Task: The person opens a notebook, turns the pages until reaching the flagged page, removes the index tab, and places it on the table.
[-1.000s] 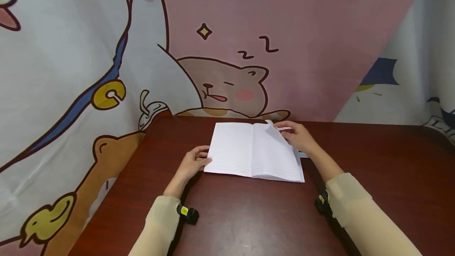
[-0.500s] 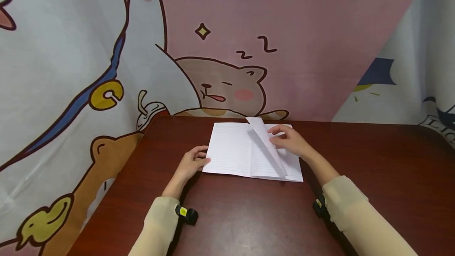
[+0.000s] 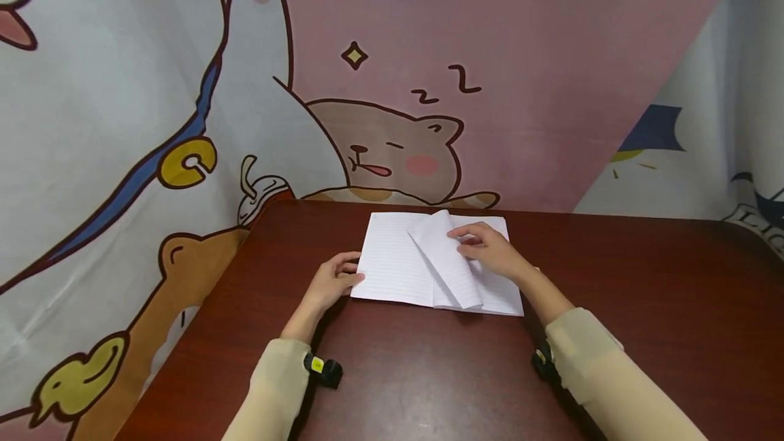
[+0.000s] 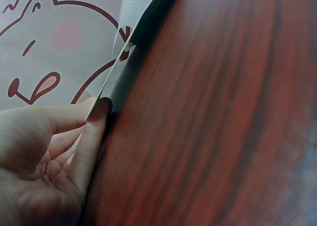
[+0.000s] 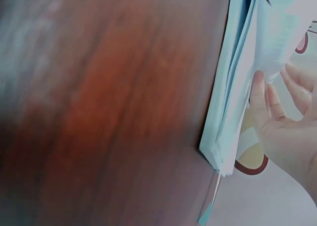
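Note:
A white lined notebook (image 3: 392, 257) lies spread on the table. My left hand (image 3: 333, 281) holds its left edge near the bottom corner; in the left wrist view, thumb and finger pinch that edge. One lifted page (image 3: 444, 260) leans leftward over the notebook's middle, its free edge curling over the left page. Along the right side of this lifted page, the fingertips and thumb of my right hand (image 3: 490, 250) touch it, fingers mostly extended. In the right wrist view, the notebook's layered pages (image 5: 230, 102) show edge-on beside the thumb.
The dark reddish-brown table (image 3: 392, 373) extends around the notebook. Behind it hangs a cloth backdrop (image 3: 520, 87) with cartoon animals, meeting the table's back edge. A small black camera (image 3: 331, 373) sits on the left wrist, another (image 3: 542, 363) on the right.
The right hand has moved left from the notebook's top right corner, carrying the page up and over toward the left. The left hand has stayed on the left edge.

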Motion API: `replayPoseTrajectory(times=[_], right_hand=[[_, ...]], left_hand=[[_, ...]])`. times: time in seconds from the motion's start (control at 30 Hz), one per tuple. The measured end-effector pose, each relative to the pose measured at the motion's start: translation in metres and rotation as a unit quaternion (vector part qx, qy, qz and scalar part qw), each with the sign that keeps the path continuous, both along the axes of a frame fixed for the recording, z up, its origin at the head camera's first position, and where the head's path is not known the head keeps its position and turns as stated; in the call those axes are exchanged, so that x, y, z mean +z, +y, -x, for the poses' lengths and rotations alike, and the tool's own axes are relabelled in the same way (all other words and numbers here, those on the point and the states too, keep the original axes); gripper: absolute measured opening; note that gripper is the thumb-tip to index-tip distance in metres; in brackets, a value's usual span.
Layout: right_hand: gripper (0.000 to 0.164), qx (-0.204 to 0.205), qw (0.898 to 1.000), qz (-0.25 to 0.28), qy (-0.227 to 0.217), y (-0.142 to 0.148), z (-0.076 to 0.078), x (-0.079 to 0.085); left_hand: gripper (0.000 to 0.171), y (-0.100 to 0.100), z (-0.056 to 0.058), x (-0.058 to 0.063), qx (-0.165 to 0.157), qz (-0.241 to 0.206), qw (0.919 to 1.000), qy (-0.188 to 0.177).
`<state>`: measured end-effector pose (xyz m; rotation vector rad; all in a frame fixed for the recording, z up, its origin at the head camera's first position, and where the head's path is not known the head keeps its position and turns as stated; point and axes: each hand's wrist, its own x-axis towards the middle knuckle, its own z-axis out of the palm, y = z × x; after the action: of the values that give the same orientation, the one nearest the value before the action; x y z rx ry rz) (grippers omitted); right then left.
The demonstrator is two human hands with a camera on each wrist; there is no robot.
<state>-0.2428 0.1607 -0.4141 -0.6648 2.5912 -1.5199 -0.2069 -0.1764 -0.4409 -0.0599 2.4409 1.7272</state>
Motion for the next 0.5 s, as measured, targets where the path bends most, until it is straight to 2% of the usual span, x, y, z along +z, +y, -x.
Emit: replayPoseTrajectory(times=[0.17,0.5], right_hand=[[0.032,0.007,1.000,0.002,0.025,-0.004,0.001,-0.003],[0.031,-0.020,0.997,-0.053,0.043,-0.018,0.006,-0.004]], left_hand=[[0.046,0.000,0.000,0.000,0.004,0.014,0.9999,-0.001],[0.046,0.000,0.001,-0.001,0.005,0.015,0.9999,-0.002]])
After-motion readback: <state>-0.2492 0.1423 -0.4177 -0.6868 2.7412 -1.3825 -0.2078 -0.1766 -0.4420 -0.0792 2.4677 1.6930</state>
